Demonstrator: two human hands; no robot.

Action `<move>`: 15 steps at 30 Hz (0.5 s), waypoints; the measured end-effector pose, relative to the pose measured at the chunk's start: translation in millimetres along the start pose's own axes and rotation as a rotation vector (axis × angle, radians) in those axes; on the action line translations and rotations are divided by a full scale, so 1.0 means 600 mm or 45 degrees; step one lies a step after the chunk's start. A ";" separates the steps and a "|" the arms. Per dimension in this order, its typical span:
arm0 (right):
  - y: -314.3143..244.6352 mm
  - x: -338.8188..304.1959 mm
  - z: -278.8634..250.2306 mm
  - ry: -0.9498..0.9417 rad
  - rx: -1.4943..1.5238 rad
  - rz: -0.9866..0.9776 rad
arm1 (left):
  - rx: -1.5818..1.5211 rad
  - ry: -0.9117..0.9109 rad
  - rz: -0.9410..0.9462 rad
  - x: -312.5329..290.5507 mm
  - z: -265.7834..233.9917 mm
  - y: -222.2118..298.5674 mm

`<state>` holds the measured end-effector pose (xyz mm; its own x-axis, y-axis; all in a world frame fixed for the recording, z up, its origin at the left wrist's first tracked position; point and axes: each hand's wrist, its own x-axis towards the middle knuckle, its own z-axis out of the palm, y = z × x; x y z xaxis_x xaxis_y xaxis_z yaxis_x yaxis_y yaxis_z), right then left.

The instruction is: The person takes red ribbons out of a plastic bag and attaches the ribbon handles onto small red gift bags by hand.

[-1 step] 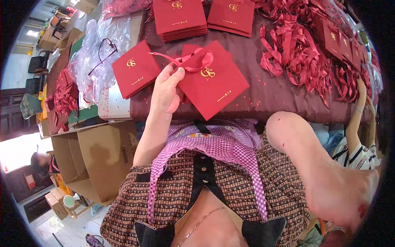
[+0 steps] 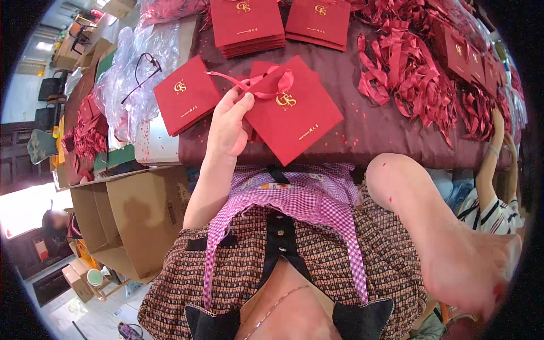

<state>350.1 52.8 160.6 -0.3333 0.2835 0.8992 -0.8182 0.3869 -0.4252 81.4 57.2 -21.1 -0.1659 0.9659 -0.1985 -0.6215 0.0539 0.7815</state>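
My left hand (image 2: 231,116) pinches a flat red gift bag (image 2: 300,124) by its upper left edge, along with its red ribbon (image 2: 277,86). The bag is tilted with a corner toward me, and one ribbon end sticks out past my fingers. Under it and to the left lies a stack of red bags (image 2: 187,96) on the dark red cloth (image 2: 351,144). My right arm is bent, with its elbow at the table edge. My right hand (image 2: 481,272) is raised close to the camera at the lower right, its fingers blurred and partly out of the picture.
More red bag stacks (image 2: 247,28) stand at the back. A heap of red ribbons (image 2: 405,73) lies right of them. Eyeglasses (image 2: 141,76) rest on clear plastic wrap (image 2: 116,85). An open cardboard box (image 2: 147,221) stands left. Another person's arm (image 2: 492,158) reaches in at right.
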 end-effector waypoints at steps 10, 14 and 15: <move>-0.013 -0.014 -0.013 -0.008 -0.074 0.007 | 0.009 0.072 0.010 0.000 -0.001 0.000; 0.009 -0.024 -0.041 0.018 -0.243 0.055 | -0.049 0.089 -0.045 -0.006 -0.004 0.023; 0.023 -0.030 -0.046 -0.011 -0.367 0.127 | -0.105 0.060 -0.072 -0.005 -0.003 0.030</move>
<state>357.9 77.1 135.6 -0.4101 0.3259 0.8518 -0.6152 0.5907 -0.5222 69.5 54.6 -7.4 -0.1633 0.9489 -0.2701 -0.6914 0.0853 0.7174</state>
